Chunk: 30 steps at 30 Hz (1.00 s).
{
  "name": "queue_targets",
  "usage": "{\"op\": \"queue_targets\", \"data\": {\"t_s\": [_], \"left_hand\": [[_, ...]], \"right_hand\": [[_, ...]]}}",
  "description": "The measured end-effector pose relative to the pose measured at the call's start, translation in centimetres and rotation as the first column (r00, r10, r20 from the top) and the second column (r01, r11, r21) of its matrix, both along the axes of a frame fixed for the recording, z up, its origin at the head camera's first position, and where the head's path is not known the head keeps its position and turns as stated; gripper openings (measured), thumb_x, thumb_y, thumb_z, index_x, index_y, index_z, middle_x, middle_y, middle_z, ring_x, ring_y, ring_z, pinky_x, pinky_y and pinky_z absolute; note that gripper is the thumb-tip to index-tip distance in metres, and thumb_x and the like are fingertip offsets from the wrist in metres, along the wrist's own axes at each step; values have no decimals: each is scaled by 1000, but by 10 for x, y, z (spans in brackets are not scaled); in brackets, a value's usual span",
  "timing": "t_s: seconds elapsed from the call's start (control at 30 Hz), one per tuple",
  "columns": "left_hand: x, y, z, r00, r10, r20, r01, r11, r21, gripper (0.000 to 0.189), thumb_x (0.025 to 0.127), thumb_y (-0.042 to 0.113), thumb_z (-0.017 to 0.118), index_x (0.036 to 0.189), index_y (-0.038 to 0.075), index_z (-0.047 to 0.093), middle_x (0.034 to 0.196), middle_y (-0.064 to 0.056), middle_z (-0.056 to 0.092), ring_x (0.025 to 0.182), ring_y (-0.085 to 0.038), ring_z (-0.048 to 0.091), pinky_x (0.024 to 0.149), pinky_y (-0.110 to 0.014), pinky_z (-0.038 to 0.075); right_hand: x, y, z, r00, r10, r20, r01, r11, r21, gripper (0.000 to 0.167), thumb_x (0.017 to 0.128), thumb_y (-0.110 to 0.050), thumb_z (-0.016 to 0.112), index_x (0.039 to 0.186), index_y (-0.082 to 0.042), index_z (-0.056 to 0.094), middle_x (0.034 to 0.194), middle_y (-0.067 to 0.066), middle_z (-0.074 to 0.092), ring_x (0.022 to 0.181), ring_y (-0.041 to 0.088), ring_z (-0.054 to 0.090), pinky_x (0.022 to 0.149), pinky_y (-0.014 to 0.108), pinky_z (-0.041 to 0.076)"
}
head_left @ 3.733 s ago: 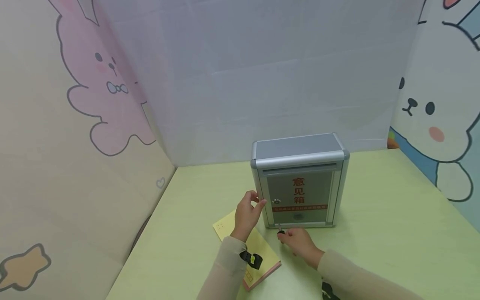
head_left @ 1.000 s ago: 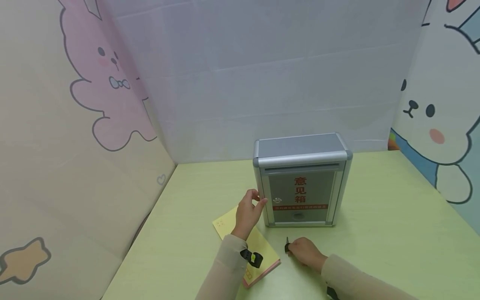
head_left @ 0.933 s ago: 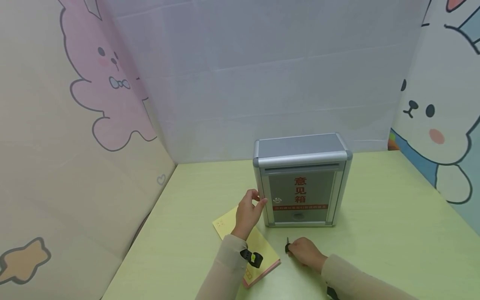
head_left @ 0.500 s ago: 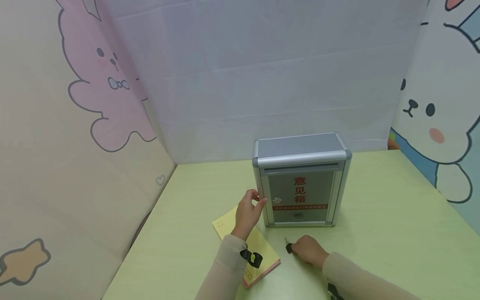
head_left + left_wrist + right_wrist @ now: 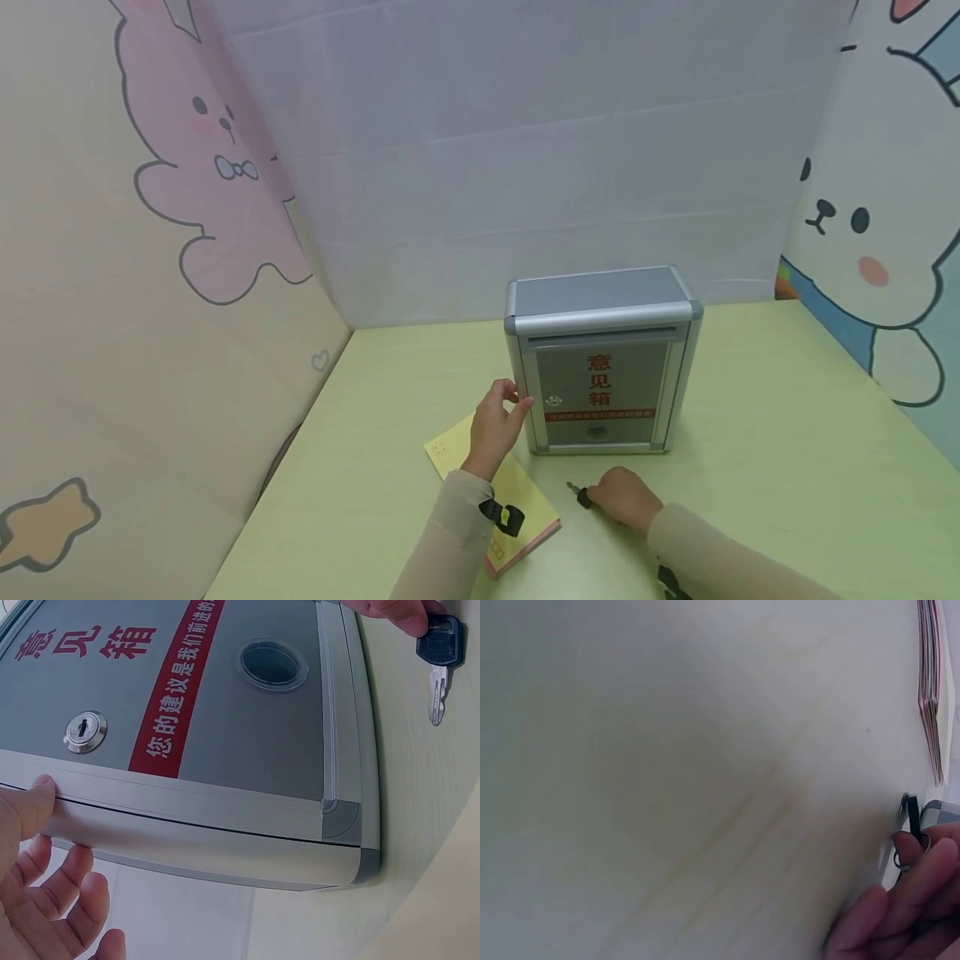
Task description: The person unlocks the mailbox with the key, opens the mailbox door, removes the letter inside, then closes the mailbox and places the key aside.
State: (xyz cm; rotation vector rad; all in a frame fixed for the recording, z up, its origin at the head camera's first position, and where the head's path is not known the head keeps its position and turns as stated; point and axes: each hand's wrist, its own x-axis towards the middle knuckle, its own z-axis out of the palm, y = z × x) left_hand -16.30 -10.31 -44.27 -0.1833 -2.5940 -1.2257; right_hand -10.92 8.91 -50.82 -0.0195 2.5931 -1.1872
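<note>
A grey metal suggestion box [image 5: 602,392] with red lettering stands upright on the table, its door flush with the frame. My left hand [image 5: 495,429] holds the box's left edge, thumb on the front frame and curled fingers [image 5: 79,862] at the side. Close to that thumb is a round silver lock [image 5: 85,732] with an upright slot. In front of the box, low over the table, my right hand [image 5: 624,497] pinches a black-headed key [image 5: 439,645] between thumb and fingers. Its metal blade points left and away from me. A small metal ring [image 5: 898,859] shows by the fingers.
A stack of yellow envelopes [image 5: 528,500] with pinkish edges lies slanted under my left forearm, left of the box. The pale green table [image 5: 780,467] meets a white back wall [image 5: 562,150] and side walls printed with cartoon rabbits.
My right hand has drawn back from the box's bottom edge toward me and slightly right. The key's blade has swung from pointing away to pointing left. My left hand stays put.
</note>
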Motion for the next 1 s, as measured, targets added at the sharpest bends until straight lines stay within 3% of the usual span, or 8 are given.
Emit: {"op": "queue_targets", "data": {"t_s": [0.2, 0.53, 0.7, 1.0], "left_hand": [[1, 0, 1, 1000, -2, 3, 2, 1000, 4, 23, 90, 21, 68, 100, 4, 55, 94, -10, 63, 58, -10, 41, 51, -24, 35], [1, -1, 0, 1000, -7, -3, 7, 1000, 0, 25, 90, 23, 67, 102, 4, 55, 95, -10, 64, 57, -9, 41, 51, -24, 35], [1, -1, 0, 1000, -6, -2, 6, 1000, -3, 25, 90, 22, 67, 101, 4, 55, 95, -10, 63, 57, -9, 41, 51, -24, 35], [3, 0, 1, 1000, 5, 4, -5, 1000, 5, 26, 90, 24, 67, 102, 3, 57, 97, -10, 65, 60, -11, 46, 53, -26, 38]], "right_hand": [[1, 0, -1, 1000, -3, -15, 4, 999, 37, 32, 82, -11, 58, 55, -13, 43, 47, -4, 40, 41, 8, 34, 43, 20, 29], [2, 1, 1, 999, -9, -38, 10, 1000, 16, 29, 83, -13, 59, 57, -12, 45, 50, -3, 42, 43, 9, 37, 45, 23, 31], [0, 3, 4, 998, -34, -47, 35, 999, 28, 33, 83, -13, 59, 55, -14, 43, 51, -4, 40, 47, 10, 35, 47, 25, 29], [1, 9, 14, 998, -33, -49, 34, 999, 35, 23, 85, -13, 59, 64, -9, 51, 56, 0, 48, 51, 13, 42, 49, 27, 35]]}}
